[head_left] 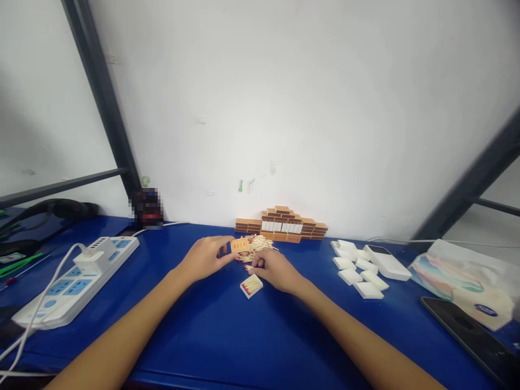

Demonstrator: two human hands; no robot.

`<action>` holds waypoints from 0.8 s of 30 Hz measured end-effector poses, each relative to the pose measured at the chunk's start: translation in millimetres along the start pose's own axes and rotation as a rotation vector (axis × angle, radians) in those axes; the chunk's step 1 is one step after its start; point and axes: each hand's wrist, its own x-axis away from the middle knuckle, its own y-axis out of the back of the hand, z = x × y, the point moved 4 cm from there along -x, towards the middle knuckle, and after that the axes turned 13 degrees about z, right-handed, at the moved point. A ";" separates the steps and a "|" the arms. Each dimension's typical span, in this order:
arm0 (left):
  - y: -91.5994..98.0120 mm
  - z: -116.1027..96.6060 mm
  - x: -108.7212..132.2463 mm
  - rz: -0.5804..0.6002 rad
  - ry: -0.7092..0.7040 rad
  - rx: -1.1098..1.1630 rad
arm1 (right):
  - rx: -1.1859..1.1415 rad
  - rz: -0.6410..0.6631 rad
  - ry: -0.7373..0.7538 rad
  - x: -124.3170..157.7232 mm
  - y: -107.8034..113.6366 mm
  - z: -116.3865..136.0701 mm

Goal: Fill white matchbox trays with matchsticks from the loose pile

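Observation:
My left hand (pixel 205 257) pinches an orange matchbox sleeve (pixel 239 245) just above a loose pile of red-tipped matches (pixel 257 245) on the blue table (pixel 211 330). My right hand (pixel 273 269) rests beside the pile with its fingers curled on a few matches. A small white tray (pixel 251 285) partly filled with matches lies right below my right hand's fingers.
A stack of brown matchboxes (pixel 284 223) stands against the white wall. Several empty white trays (pixel 357 268) and a white box (pixel 388 262) lie to the right, then a tissue pack (pixel 467 281) and a dark phone (pixel 471 336). A white power strip (pixel 77 281) sits left.

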 end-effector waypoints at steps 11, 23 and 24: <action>-0.3 1.0 0.5 0.001 0.004 -0.005 | 0.242 0.146 -0.050 6.0 -3.6 8.8; 0.2 -0.5 1.0 -0.001 0.006 -0.008 | 0.344 0.162 -0.023 6.8 -6.3 4.5; 0.2 -0.5 1.1 -0.005 0.005 -0.009 | 0.352 0.166 -0.023 6.4 -6.7 3.8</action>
